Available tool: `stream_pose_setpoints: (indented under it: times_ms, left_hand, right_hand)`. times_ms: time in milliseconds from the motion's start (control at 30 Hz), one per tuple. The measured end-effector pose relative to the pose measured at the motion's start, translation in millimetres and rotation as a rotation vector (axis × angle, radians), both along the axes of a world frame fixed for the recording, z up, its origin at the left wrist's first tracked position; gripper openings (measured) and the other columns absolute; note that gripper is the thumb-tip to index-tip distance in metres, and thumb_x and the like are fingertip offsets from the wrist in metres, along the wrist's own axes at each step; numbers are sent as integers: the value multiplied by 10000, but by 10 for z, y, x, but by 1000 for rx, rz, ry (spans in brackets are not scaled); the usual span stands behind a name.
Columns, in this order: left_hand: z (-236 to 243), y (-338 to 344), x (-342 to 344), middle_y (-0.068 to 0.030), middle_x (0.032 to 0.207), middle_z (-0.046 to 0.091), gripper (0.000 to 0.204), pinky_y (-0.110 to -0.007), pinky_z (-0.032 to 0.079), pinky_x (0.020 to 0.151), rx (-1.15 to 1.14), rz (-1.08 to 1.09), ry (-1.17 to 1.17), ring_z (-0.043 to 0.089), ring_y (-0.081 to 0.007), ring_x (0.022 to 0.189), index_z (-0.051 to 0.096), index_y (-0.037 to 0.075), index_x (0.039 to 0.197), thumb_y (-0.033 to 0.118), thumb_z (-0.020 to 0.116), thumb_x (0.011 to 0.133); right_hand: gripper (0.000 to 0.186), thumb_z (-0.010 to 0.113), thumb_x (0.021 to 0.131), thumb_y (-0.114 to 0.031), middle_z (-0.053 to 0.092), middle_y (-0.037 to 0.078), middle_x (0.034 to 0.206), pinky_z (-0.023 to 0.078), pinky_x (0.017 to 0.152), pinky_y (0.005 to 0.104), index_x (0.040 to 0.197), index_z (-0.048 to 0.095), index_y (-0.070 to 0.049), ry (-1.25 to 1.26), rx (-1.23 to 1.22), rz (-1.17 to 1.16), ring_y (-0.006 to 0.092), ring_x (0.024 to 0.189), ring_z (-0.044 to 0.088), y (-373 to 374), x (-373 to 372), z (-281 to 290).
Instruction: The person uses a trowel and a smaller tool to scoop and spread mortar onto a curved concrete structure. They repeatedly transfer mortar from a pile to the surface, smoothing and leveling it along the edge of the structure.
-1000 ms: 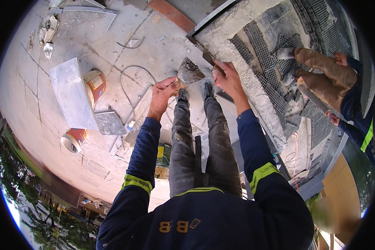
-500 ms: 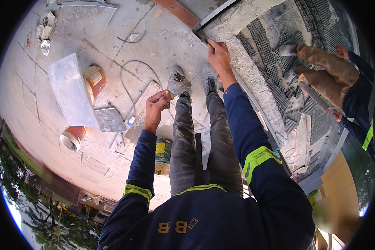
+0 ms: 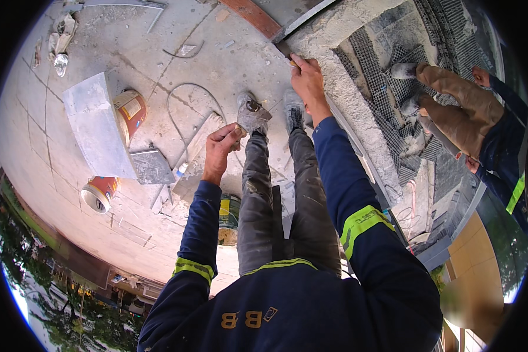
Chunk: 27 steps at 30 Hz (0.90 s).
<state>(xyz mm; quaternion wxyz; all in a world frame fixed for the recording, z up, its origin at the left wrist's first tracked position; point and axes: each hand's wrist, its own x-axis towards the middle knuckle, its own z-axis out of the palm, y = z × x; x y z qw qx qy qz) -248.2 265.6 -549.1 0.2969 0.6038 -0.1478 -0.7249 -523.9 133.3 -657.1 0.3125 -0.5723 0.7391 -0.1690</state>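
My left hand [image 3: 220, 146] grips the handle of a grey, mortar-smeared flat trowel [image 3: 254, 119], held over my left boot. My right hand [image 3: 308, 82], raised toward the corner, holds a small scraper [image 3: 287, 54] with a light handle; its blade is against the dark edge where the rough concrete border [image 3: 311, 46] meets the floor. My fingers hide part of that tool. Both of my boots, dusted grey [image 3: 293, 108], stand on the dusty slab.
A white board [image 3: 94, 123] leans on red buckets [image 3: 102, 193], by a grey tile [image 3: 149, 165], a cable [image 3: 170, 100] and a green bucket [image 3: 229, 216]. A reddish plank [image 3: 246, 17] lies above. A co-worker [image 3: 463, 111] is on the right among mesh sheets [image 3: 372, 67].
My right hand has moved up toward the corner with the scraper, away from the trowel. My left hand and the trowel have shifted down and slightly left, away from the right hand.
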Motion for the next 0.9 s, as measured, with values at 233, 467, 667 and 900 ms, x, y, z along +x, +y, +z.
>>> stream_pose_setpoints:
  times_ms: [233, 467, 667, 900]
  left_hand:
    - [-30, 38, 21, -46, 943, 761, 354, -258, 502, 683, 6, 3, -5, 598, -85, 721, 754, -24, 1191, 243, 732, 959]
    - [-26, 37, 17, -45, 939, 761, 374, -257, 498, 683, 12, -7, -23, 596, -87, 719, 755, -23, 1186, 265, 739, 948]
    - [-13, 27, 16, -43, 944, 760, 379, -254, 496, 684, 13, -26, -11, 594, -85, 717, 752, -24, 1197, 264, 732, 951]
    - [-11, 39, -1, -48, 945, 764, 364, -257, 501, 686, 27, -13, -28, 597, -83, 720, 751, -30, 1191, 246, 726, 955]
  right_hand:
    - [419, 669, 889, -97, 644, 170, 1199, 502, 1009, 458, 1289, 745, -194, 36, -1, 10, 394, 1124, 591, 6, 33, 9]
    - [420, 665, 887, -90, 634, 174, 1205, 506, 1004, 462, 1285, 746, -195, 13, 19, 13, 396, 1122, 589, -10, 29, 43]
    - [423, 658, 891, -90, 630, 173, 1191, 515, 994, 466, 1287, 746, -211, 8, 39, 26, 402, 1124, 588, -13, 2, 62]
    - [412, 654, 920, -134, 638, 201, 1213, 517, 1019, 431, 1313, 733, -231, 84, 125, 65, 391, 1151, 625, -28, -55, 128]
